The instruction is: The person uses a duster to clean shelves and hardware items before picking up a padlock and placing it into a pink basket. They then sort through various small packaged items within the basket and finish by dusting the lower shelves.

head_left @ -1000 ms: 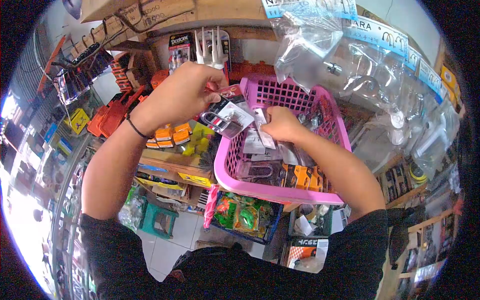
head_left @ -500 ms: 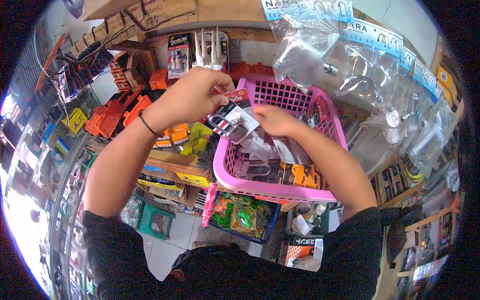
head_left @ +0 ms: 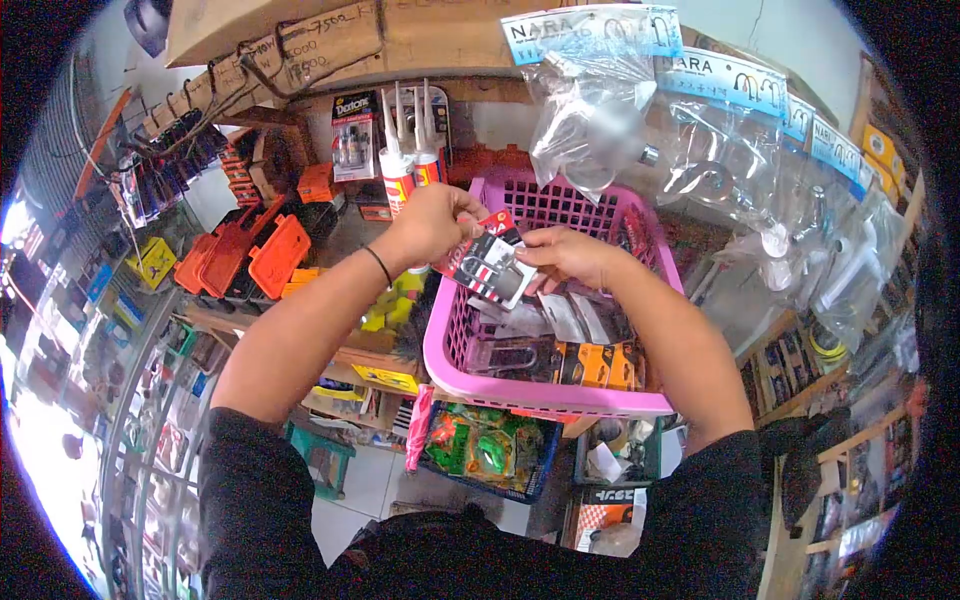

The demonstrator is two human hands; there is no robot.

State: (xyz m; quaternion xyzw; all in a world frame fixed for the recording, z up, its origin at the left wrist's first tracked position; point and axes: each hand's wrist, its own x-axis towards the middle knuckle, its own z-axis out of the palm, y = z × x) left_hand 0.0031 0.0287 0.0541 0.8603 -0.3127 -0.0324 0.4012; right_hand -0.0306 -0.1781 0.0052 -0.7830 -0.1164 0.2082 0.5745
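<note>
A carded padlock (head_left: 490, 265), on red, black and white backing, is held between my two hands above the pink basket (head_left: 550, 388). My left hand (head_left: 436, 226), a dark band at its wrist, pinches the card's upper left edge. At the card's right edge, my right hand (head_left: 572, 258) grips it between thumb and fingers. Below, the basket contains clear plastic packs (head_left: 565, 318), another shackle-shaped pack (head_left: 503, 354) and orange-and-black packs (head_left: 600, 365).
White sealant tubes (head_left: 396, 172) stand behind my left hand. Bagged fittings with NARA header cards (head_left: 725, 85) hang at upper right. Orange bins (head_left: 278, 255) are at the left. Below the basket sits a dark blue crate (head_left: 520, 487) of colourful packs, beside a pink wrapped item (head_left: 418, 430).
My left hand has moved down and right, baring the sealant tubes. The padlock card has turned more toward me and shows more of its red print. Both hands still hold it.
</note>
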